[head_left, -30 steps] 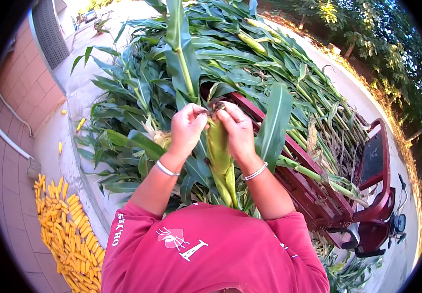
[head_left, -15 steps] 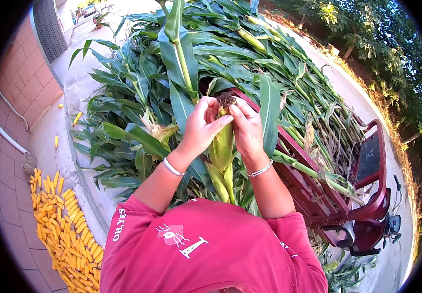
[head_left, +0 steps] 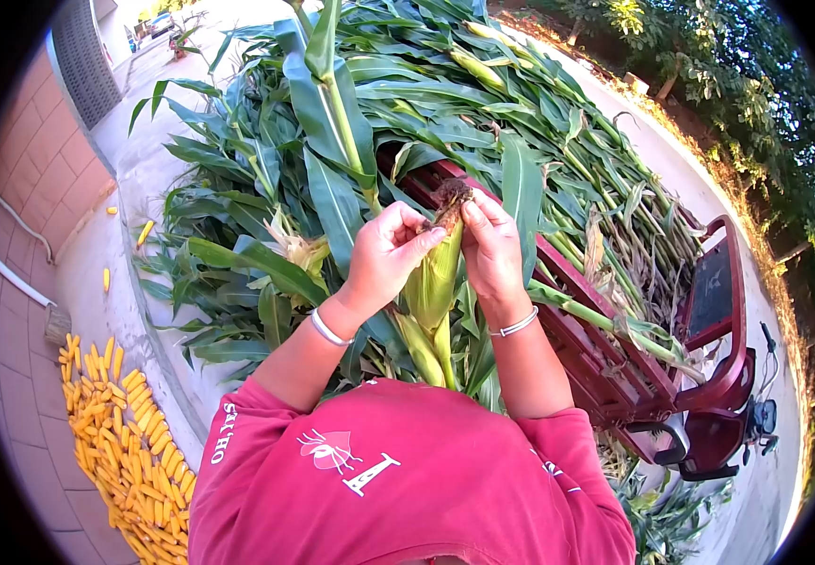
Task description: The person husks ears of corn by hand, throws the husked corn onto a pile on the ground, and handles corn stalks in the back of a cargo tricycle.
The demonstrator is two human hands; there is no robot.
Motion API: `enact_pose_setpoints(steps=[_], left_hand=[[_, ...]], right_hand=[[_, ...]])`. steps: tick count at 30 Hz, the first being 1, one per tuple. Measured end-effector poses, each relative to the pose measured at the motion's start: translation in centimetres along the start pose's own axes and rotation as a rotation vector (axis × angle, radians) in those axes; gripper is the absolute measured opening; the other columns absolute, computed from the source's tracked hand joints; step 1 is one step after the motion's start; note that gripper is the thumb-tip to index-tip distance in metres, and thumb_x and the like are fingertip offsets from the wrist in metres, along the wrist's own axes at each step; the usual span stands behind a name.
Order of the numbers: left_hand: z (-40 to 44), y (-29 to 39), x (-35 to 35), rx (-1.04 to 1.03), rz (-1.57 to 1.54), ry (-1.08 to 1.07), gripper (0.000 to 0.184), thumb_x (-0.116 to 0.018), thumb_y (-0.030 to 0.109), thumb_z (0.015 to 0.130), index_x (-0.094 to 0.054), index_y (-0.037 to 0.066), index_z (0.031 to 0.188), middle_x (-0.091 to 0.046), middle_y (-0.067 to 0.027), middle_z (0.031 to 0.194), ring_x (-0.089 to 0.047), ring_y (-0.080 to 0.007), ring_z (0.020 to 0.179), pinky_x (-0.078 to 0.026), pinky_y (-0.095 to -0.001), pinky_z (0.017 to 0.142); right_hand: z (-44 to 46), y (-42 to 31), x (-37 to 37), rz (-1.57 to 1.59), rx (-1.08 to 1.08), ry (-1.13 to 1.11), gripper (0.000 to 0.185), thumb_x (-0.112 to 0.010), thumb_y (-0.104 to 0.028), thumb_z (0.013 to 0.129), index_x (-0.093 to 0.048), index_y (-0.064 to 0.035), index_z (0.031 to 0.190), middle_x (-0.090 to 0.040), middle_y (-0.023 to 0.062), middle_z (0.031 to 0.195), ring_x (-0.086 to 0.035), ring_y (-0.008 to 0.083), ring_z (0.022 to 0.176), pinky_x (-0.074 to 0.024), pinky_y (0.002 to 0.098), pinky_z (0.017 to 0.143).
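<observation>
A green ear of corn (head_left: 432, 287) stands upright in front of my chest, still wrapped in its husk. Dark brown silk (head_left: 452, 195) tops it. My left hand (head_left: 381, 264) is closed, thumb and forefinger pinching the husk at the left of the tip. On the other side, my right hand (head_left: 492, 252) pinches the husk edge just beside the silk. The kernels cannot be seen. Below, a second husked ear (head_left: 419, 348) sits close against the stalk.
Cut corn stalks (head_left: 407, 80) lie heaped over a dark red cart (head_left: 605, 363) with handlebars at the right. Husked yellow cobs (head_left: 134, 461) are piled at lower left beside a tiled wall (head_left: 40, 122). Several loose cobs lie on the concrete.
Both hands have shifted slightly down, and their fingertips are a little farther apart at the tip. More of the brownish tip below the silk shows between them.
</observation>
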State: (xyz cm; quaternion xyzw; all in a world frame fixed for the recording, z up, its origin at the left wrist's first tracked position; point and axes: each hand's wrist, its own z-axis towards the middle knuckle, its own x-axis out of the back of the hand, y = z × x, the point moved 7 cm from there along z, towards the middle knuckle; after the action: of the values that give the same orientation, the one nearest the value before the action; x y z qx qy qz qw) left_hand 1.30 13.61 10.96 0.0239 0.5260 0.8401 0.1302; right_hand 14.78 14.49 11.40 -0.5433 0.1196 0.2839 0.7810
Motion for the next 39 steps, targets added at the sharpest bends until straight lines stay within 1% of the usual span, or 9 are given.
enact_pose_setpoints(steps=[7, 15, 17, 19, 25, 28, 33, 36, 39], left_hand=[[-0.1, 0.9, -1.2, -0.061, 0.045, -0.046, 0.014, -0.068, 0.004, 0.086, -0.054, 0.005, 0.086, -0.053, 0.0040, 0.078, -0.048, -0.0016, 0.066, -0.040, -0.0174, 0.059], [0.0, 3.4, -2.7, -0.209, 0.294, -0.167, 0.013, -0.071, 0.002, 0.082, -0.059, -0.002, 0.081, -0.058, -0.0035, 0.076, -0.056, -0.0073, 0.068, -0.047, -0.0232, 0.061], [-0.9, 3.2, -3.3, -0.317, 0.395, -0.224, 0.019, -0.073, 0.005, 0.077, -0.054, 0.002, 0.078, -0.054, -0.0095, 0.069, -0.057, -0.0237, 0.060, -0.045, -0.0325, 0.055], [-1.9, 3.8, -3.9, -0.419, 0.412, -0.277, 0.020, -0.073, 0.005, 0.077, -0.053, 0.003, 0.077, -0.053, -0.0107, 0.070, -0.054, -0.0276, 0.059, -0.043, -0.0347, 0.055], [-1.4, 5.6, -5.0, -0.599, 0.453, -0.267, 0.018, -0.070, 0.002, 0.080, -0.052, 0.002, 0.083, -0.060, -0.0114, 0.089, -0.059, -0.0249, 0.084, -0.047, -0.0321, 0.073], [-0.9, 4.1, -6.9, -0.496, 0.013, -0.341, 0.010, -0.051, 0.008, 0.096, -0.047, 0.002, 0.102, -0.061, -0.0134, 0.105, -0.058, -0.0228, 0.095, -0.047, -0.0342, 0.082], [1.3, 3.7, -9.6, -0.546, -0.263, -0.053, 0.017, -0.030, 0.016, 0.104, -0.036, 0.005, 0.092, -0.042, -0.0041, 0.067, -0.043, -0.0129, 0.060, -0.042, -0.0259, 0.062], [3.0, 4.2, -10.0, -0.275, -0.460, 0.075, 0.023, -0.031, 0.020, 0.104, -0.034, 0.008, 0.086, -0.032, 0.0005, 0.065, -0.031, -0.0088, 0.056, -0.031, -0.0247, 0.054], [-1.3, 2.7, -10.2, -0.128, -0.223, -0.162, 0.021, -0.035, 0.021, 0.104, -0.040, 0.006, 0.090, -0.033, 0.0022, 0.066, -0.032, -0.0078, 0.058, -0.031, -0.0232, 0.055]], right_hand=[[-0.2, -1.8, -2.1, -0.294, -0.015, -0.039, 0.023, -0.057, -0.017, 0.094, -0.059, -0.0021, 0.111, -0.062, 0.0045, 0.105, -0.057, 0.0109, 0.094, -0.0454, 0.0278, 0.087], [1.1, -2.6, 0.2, -0.535, 0.111, 0.241, 0.031, -0.048, -0.024, 0.100, -0.055, -0.0026, 0.079, -0.058, 0.0030, 0.064, -0.053, 0.0088, 0.056, -0.0416, 0.0239, 0.050], [1.6, -2.9, 1.0, -0.413, 0.074, 0.268, 0.030, -0.044, -0.024, 0.101, -0.048, -0.0055, 0.077, -0.050, 0.0035, 0.065, -0.050, 0.0129, 0.057, -0.0428, 0.0256, 0.054], [1.9, -3.7, 2.2, -0.333, 0.084, 0.277, 0.030, -0.044, -0.024, 0.100, -0.047, -0.0060, 0.076, -0.048, 0.0034, 0.064, -0.050, 0.0138, 0.056, -0.0435, 0.0269, 0.054], [1.6, -5.3, 2.3, -0.213, 0.100, 0.211, 0.029, -0.046, -0.023, 0.100, -0.047, -0.0052, 0.077, -0.046, 0.0028, 0.066, -0.048, 0.0134, 0.058, -0.0439, 0.0276, 0.056], [1.8, -5.8, 1.9, -0.202, 0.074, 0.193, 0.028, -0.046, -0.023, 0.100, -0.047, -0.0052, 0.078, -0.046, 0.0028, 0.065, -0.049, 0.0135, 0.058, -0.0437, 0.0274, 0.055], [2.9, -7.6, 1.2, -0.254, 0.064, 0.158, 0.027, -0.049, -0.025, 0.099, -0.044, -0.0058, 0.080, -0.044, 0.0034, 0.066, -0.047, 0.0149, 0.059, -0.0422, 0.0279, 0.054], [4.9, -8.9, 1.9, -0.239, 0.105, 0.193, 0.030, -0.048, -0.027, 0.099, -0.048, -0.0044, 0.078, -0.047, 0.0020, 0.064, -0.049, 0.0128, 0.055, -0.0425, 0.0262, 0.052], [7.3, -12.6, 6.2, -0.295, 0.178, 0.362, 0.030, -0.048, -0.028, 0.098, -0.048, -0.0056, 0.077, -0.047, 0.0024, 0.063, -0.048, 0.0131, 0.051, -0.0445, 0.0285, 0.049]])
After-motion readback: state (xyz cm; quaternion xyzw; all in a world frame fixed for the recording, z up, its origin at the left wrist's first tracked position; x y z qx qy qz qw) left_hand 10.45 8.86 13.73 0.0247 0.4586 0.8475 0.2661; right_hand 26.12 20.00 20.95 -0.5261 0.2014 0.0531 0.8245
